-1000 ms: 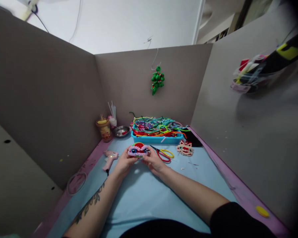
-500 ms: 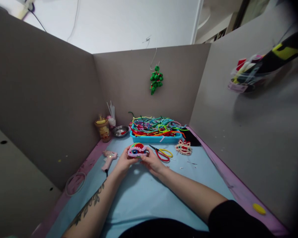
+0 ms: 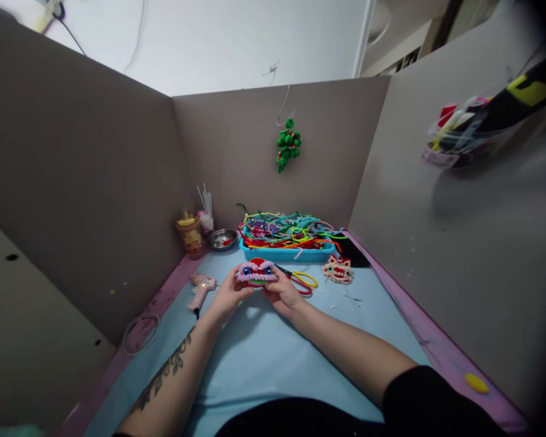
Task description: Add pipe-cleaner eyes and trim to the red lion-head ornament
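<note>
Between my two hands is a pipe-cleaner lion-dance head (image 3: 257,272), pink and red with two blue eyes and a bit of green underneath. My left hand (image 3: 229,294) grips its left side, thumb toward me. On its right side, my right hand (image 3: 284,292) has fingers closed around the edge. The piece is held above the blue table cover (image 3: 255,346), its face turned toward me. Just behind my right hand lie scissors (image 3: 303,280) with red and yellow handles, partly covered by that hand. Left of my left hand rests a pink glue gun (image 3: 202,291).
A blue tray (image 3: 277,255) heaped with colourful pipe cleaners stands at the back. Right of it lies a cream and red pipe-cleaner face (image 3: 338,270). A metal bowl (image 3: 222,240) and a lidded cup (image 3: 191,237) stand back left. Grey panels (image 3: 273,182) enclose the table.
The lion-dance head has been turned in my hands, so both blue eyes now face me instead of one. My right hand has shifted slightly over the scissors.
</note>
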